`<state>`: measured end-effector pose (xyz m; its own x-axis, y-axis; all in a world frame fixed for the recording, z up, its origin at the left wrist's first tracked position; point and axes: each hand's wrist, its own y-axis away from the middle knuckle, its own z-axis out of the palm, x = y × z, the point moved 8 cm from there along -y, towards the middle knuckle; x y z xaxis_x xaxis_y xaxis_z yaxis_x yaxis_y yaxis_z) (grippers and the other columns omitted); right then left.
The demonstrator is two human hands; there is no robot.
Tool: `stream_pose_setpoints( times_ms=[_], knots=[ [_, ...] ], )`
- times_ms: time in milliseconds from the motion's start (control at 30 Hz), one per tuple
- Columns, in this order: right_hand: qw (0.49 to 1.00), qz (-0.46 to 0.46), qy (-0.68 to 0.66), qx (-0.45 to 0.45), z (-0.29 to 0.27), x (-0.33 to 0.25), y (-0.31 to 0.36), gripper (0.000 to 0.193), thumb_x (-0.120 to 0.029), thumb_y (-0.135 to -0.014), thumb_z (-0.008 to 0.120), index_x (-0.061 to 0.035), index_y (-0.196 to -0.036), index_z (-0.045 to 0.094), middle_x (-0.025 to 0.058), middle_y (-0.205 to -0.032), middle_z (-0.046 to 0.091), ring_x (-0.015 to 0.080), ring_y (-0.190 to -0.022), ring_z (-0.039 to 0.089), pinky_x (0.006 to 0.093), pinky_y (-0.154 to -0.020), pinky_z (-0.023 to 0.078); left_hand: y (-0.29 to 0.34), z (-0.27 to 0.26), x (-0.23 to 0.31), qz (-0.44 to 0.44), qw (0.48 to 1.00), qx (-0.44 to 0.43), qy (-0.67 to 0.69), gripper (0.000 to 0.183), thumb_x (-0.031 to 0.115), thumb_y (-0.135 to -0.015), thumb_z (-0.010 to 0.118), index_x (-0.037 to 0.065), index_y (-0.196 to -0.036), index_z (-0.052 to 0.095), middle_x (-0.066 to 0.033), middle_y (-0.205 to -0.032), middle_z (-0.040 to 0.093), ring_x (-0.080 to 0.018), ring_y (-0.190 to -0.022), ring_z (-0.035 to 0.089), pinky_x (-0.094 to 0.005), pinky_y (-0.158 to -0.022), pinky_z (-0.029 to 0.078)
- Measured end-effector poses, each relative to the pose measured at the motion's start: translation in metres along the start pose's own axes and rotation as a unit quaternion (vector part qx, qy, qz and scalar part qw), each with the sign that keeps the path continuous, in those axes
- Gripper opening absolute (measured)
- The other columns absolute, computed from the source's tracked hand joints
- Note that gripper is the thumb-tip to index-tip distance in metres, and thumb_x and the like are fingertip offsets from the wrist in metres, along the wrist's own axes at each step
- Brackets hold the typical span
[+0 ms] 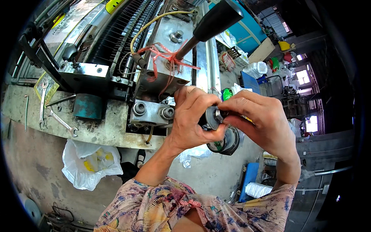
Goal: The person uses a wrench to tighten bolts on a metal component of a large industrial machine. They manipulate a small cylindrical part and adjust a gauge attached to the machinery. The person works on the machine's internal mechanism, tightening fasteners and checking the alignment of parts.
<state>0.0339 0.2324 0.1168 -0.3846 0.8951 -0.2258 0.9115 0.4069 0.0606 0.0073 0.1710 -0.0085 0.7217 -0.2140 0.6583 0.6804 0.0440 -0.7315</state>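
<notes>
In front of the machine, my left hand (189, 118) curls its fingers and thumb around a round grey washer (211, 118) with a dark edge. Thumb and fingers of my right hand (261, 118) pinch a small shiny hex nut (218, 115) against the washer's face. Whether a bolt runs through both is hidden by my fingers. Just beyond my left hand is a steel block (152, 112) with two socket-head bolts. Below my hands shows a round dark metal part (230, 141) with a green face, partly covered by them.
A black-knobbed lever (216, 21) tied with red string rises from the machine (164, 36). Open-end wrenches (63, 123) lie on the pale ledge (112, 135) at left, near a teal cylinder (88, 107). A white plastic bag (89, 170) sits on the floor below.
</notes>
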Motion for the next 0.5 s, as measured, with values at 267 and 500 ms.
stream_pose_setpoints(
  times_ms=[267, 500],
  knots=[
    [0.989, -0.002, 0.132, -0.071, 0.005, -0.015, -0.005, 0.027, -0.001, -0.078, 0.065, -0.0040, -0.104, 0.056, 0.0106, -0.079, 0.054, 0.0328, -0.072, 0.061, 0.0413, -0.057, 0.046, 0.000, -0.001, 0.000, 0.000, 1.000, 0.000, 0.000, 0.056, 0.021, -0.052, 0.082, 0.012, -0.104, 0.062, -0.0047, -0.089, 0.052, -0.0275, -0.088, 0.049, -0.0402, -0.084, 0.037],
    [0.994, -0.021, 0.095, -0.041, 0.004, -0.015, -0.009, 0.030, -0.001, -0.073, 0.074, -0.0018, -0.100, 0.060, 0.0117, -0.081, 0.057, 0.0313, -0.068, 0.059, 0.0397, -0.059, 0.046, 0.000, 0.000, -0.001, 0.003, 1.000, -0.008, 0.005, 0.056, 0.019, -0.052, 0.082, 0.011, -0.104, 0.061, -0.0052, -0.088, 0.054, -0.0279, -0.085, 0.050, -0.0395, -0.082, 0.038]
  ],
)
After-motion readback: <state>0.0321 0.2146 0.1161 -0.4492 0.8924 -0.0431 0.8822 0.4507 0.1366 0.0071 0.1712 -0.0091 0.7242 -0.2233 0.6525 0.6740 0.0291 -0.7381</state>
